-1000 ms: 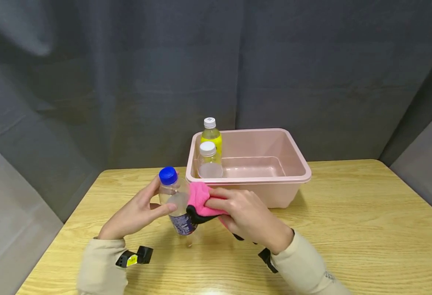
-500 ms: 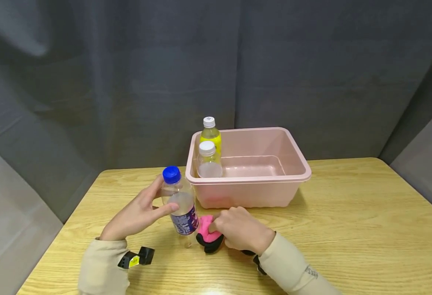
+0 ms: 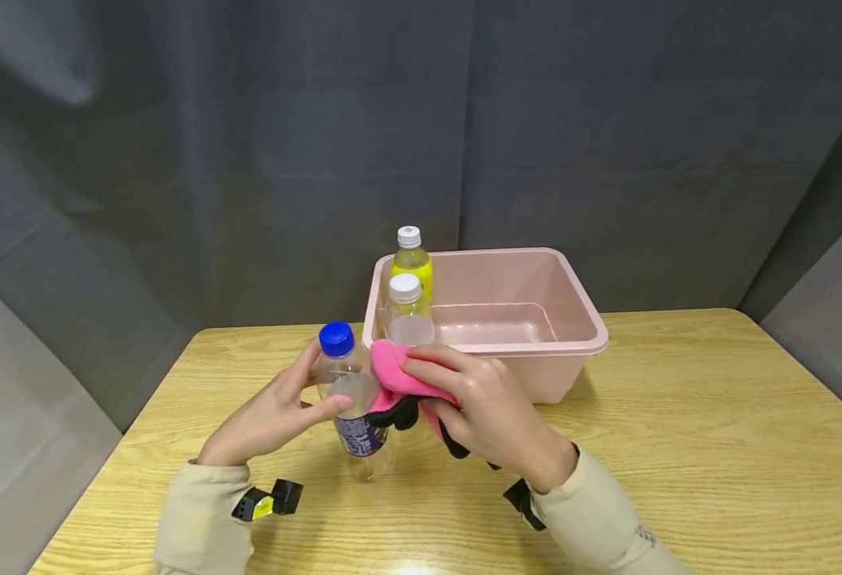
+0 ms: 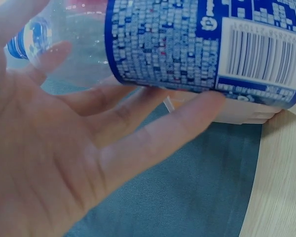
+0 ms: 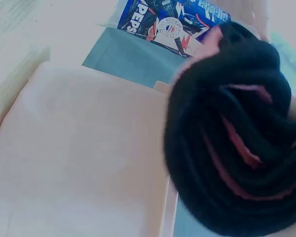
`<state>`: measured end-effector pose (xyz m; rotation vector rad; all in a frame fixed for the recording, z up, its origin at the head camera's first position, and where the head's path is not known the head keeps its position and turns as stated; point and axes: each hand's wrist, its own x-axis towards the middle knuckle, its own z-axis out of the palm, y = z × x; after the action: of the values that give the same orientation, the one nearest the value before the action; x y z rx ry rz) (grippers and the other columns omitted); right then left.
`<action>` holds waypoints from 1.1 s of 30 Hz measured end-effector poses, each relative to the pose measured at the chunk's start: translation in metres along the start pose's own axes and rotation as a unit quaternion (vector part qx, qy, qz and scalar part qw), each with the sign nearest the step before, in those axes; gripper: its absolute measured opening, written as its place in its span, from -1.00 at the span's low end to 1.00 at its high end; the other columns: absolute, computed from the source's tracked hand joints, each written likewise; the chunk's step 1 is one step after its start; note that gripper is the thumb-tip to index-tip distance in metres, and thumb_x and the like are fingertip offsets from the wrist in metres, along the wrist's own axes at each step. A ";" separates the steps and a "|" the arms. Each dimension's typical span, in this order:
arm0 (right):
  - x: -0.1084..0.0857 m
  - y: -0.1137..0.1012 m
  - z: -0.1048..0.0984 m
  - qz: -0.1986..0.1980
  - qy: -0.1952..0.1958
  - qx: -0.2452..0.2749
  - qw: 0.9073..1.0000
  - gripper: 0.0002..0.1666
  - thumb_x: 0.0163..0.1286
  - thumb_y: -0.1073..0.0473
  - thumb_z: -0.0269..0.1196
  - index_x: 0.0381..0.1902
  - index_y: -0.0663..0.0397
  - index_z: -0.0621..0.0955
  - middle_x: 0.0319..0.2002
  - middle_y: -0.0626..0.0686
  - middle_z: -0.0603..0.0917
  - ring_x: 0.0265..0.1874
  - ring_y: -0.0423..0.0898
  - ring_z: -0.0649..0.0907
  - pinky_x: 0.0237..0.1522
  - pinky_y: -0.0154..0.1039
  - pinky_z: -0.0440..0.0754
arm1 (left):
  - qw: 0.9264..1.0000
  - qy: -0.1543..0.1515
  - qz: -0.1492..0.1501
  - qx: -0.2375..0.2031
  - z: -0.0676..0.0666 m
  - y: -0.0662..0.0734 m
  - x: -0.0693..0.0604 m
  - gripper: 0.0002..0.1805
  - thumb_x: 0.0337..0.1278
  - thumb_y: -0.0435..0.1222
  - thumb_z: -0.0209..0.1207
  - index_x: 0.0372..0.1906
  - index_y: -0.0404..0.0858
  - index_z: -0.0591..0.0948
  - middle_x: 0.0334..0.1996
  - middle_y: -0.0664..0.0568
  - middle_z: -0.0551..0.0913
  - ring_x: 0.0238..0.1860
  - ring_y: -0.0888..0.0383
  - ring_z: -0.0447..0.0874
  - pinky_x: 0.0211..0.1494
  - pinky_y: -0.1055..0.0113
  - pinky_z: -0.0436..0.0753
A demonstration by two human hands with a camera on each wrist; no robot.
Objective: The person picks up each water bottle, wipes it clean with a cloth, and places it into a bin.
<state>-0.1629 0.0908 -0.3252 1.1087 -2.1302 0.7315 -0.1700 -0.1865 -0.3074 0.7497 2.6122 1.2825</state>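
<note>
My left hand (image 3: 270,419) holds a clear plastic bottle (image 3: 359,438) by its upper part, thumb in front and fingers behind. The bottle has a blue cap and stands nearly upright; whether its base touches the table I cannot tell. A barcode shows on its blue label (image 4: 163,44) in the left wrist view, and the right wrist view shows Pepsi lettering on the label (image 5: 172,24). Bunched in my right hand (image 3: 493,411) is a pink and black cloth (image 3: 401,371), at the bottle's right side near the shoulder. Its black folds (image 5: 227,143) cover most of that hand in the right wrist view.
Behind the hands, a pink plastic tub (image 3: 579,348) stands on the wooden table (image 3: 716,431). At its left end are a white-capped clear bottle (image 3: 410,323) and a bottle with a yellow label (image 3: 421,275). Dark curtains (image 3: 608,144) hang beyond the table's back edge.
My right hand took the cloth down beside the bottle's lower part, then back up to its shoulder. The bottle has shifted slightly right and more upright; my left hand keeps its hold.
</note>
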 end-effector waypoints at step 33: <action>-0.021 -0.004 0.044 -0.033 -0.273 -0.127 0.953 -0.67 -0.08 0.48 0.37 -0.52 -0.10 0.62 -0.46 -0.16 0.58 -0.66 -0.21 0.46 -0.66 -0.30 0.44 | 1.000 -0.001 0.012 -0.010 0.002 0.001 0.002 -0.15 0.40 -0.11 0.24 0.58 -0.10 0.02 0.30 -0.20 0.50 0.26 -0.21 0.48 0.06 -0.04 0.68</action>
<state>-0.1613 0.0683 -0.3684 1.3389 -2.5292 0.1055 -0.1707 -0.1841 -0.3079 0.7813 2.5927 1.3133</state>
